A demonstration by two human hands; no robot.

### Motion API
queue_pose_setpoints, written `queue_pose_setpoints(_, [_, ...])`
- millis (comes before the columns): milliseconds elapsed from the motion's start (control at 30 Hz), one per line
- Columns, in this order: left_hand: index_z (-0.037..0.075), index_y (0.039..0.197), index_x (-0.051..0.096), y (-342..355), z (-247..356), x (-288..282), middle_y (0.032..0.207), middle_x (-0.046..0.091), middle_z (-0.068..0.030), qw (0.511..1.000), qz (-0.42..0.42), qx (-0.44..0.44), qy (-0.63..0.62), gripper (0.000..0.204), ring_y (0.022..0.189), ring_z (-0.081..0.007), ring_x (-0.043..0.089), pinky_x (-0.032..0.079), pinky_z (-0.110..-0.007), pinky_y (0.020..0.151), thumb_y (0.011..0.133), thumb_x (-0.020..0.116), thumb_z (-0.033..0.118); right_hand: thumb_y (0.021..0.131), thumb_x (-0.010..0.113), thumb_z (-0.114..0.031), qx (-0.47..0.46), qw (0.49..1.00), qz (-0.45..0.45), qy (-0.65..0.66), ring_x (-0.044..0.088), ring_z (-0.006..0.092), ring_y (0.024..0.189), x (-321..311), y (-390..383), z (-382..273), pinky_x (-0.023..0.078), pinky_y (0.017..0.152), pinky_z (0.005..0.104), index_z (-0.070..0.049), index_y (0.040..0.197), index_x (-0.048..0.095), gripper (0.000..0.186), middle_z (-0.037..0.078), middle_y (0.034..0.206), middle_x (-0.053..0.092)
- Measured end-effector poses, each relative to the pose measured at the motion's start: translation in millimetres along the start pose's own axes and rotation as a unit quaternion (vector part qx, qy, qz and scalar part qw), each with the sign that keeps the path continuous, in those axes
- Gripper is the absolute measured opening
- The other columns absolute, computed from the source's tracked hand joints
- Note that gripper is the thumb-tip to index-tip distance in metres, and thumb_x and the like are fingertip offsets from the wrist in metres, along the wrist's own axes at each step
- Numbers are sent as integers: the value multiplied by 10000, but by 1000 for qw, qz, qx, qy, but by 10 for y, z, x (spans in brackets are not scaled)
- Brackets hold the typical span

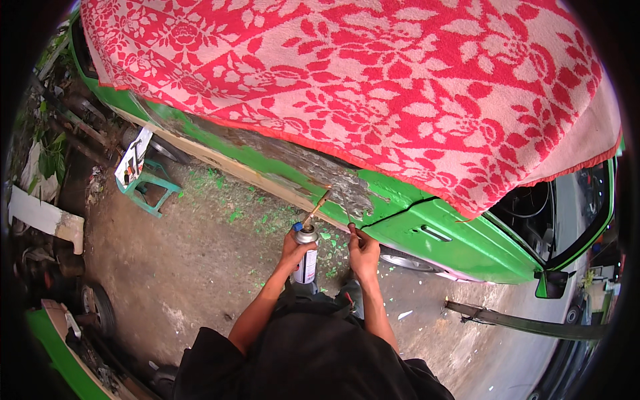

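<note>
My left hand (291,252) is wrapped round a blowtorch, a white gas can (307,267) with a metal torch head and a blue knob. Its brass nozzle (316,208) slants up toward the bare grey patch (353,191) on the side of a green car (427,243). Beside it, my right hand (364,252) pinches a thin, dark, rod-like thing (349,217) whose upper end is close to the same patch. Its exact kind is too small to make out. No flame can be seen at the nozzle.
A red and pink floral blanket (347,87) covers the car's upper part. A teal plastic stool (155,189) holds papers and tools at the left. Green paint flakes (233,215) litter the ground. A long dark bar (527,325) juts in at the right; a wheel (97,308) stands lower left.
</note>
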State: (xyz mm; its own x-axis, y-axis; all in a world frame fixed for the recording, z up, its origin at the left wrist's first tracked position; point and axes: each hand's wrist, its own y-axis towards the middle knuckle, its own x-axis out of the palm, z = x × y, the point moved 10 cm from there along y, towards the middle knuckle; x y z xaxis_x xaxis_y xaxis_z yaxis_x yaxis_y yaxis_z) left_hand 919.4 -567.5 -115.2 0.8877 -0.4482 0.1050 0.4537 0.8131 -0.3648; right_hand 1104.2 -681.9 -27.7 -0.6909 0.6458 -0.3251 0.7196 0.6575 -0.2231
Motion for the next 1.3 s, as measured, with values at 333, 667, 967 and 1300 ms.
queue_pose_setpoints(333, [51, 889, 625, 39, -78, -150, 817, 666, -32, 1000, 3, 6, 16, 275, 743, -147, 637, 499, -333, 689, 644, 750, 53, 981, 578, -130, 89, 975, -39, 200, 324, 31, 443, 124, -53, 112, 234, 402, 246, 19, 1219, 650, 290, -53, 584, 464])
queue_pose_setpoints(667, [66, 949, 596, 70, -124, -127, 846, 661, -26, 999, -27, -6, 24, 353, 773, -145, 637, 508, -318, 712, 632, 748, 32, 988, 590, -182, 129, 970, -38, 201, 329, 32, 406, 181, -13, 254, 227, 350, 225, -27, 1118, 661, 215, -35, 611, 487])
queue_pose_setpoints(967, [56, 950, 596, 62, 19, -150, 852, 663, -34, 1000, -10, -6, 8, 356, 789, -154, 643, 506, -329, 721, 629, 748, 40, 977, 611, -171, 99, 973, -30, 205, 330, 32, 384, 413, 87, 359, 220, 327, 238, -10, 1009, 581, 166, -13, 607, 511])
queue_pose_setpoints(1300, [78, 961, 574, 22, 23, -207, 845, 650, -14, 1000, -1, -14, -23, 367, 770, -135, 623, 496, -316, 698, 645, 749, 13, 990, 578, -160, 88, 975, -5, 202, 345, 40, 392, 325, -101, 347, 238, 350, 248, -26, 1011, 540, 141, -8, 585, 505])
